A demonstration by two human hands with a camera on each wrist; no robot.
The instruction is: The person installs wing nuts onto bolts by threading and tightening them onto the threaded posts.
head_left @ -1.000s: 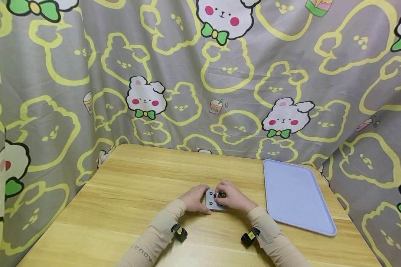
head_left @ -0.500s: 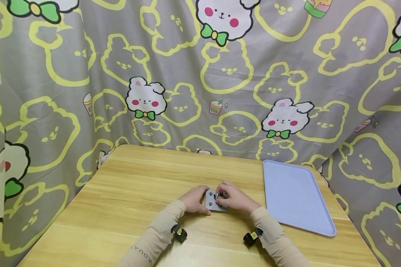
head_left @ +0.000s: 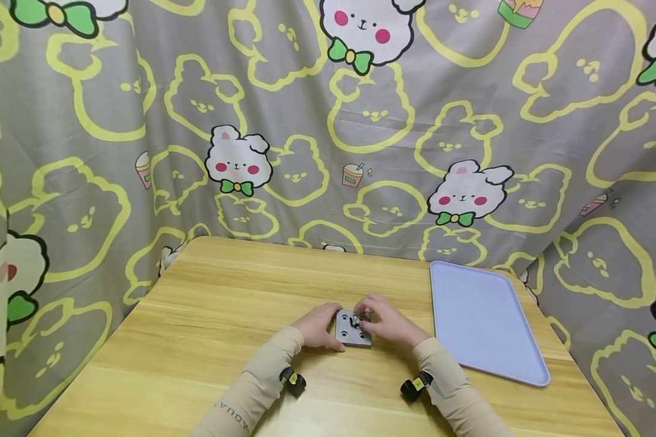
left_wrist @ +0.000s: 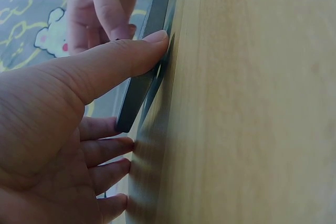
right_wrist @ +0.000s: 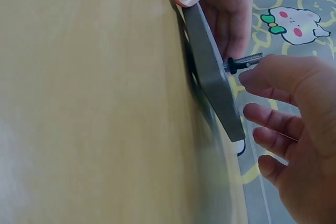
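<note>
A grey metal plate point(head_left: 353, 338) with several round holes is at the middle of the table. My left hand point(head_left: 318, 326) holds it by its left side, thumb along the near edge and fingers at the far edge. In the left wrist view the plate point(left_wrist: 137, 94) is tilted edge-on under the thumb. A small metal bolt point(right_wrist: 242, 64) with a dark collar sticks up from the plate's face. My right hand point(head_left: 388, 321) is at the bolt's right side, its fingers loosely bent. In the right wrist view the thumb tip lies against or just beside the bolt's outer end; contact is unclear.
A pale blue rectangular tray point(head_left: 486, 328) lies at the right of the wooden table point(head_left: 240, 285). Patterned grey curtains point(head_left: 306, 121) hang behind the table and at both sides. Black wrist cameras point(head_left: 415, 386) are strapped to both forearms.
My right hand has shifted slightly right and its fingers have loosened from the bolt, so more of the bolt and plate shows. The left hand and plate stay in place.
</note>
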